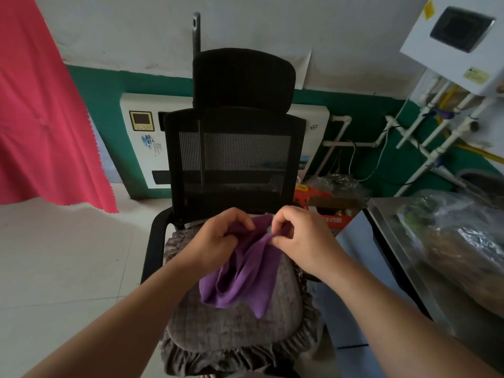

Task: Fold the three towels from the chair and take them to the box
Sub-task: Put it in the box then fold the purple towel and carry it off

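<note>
Tiled floor, black chair (234,148); my left hand (215,241) and right hand (302,238) both pinch purple towel (242,276) hanging crumpled below grip. No fold yet; other towels, box unseen.

The towel (242,274) hangs between my left hand (218,241) and right hand (302,238), over the chair (234,159) seat before me. A desk (403,255) stands to my right, a box (332,211) behind it beside the chair.
</note>
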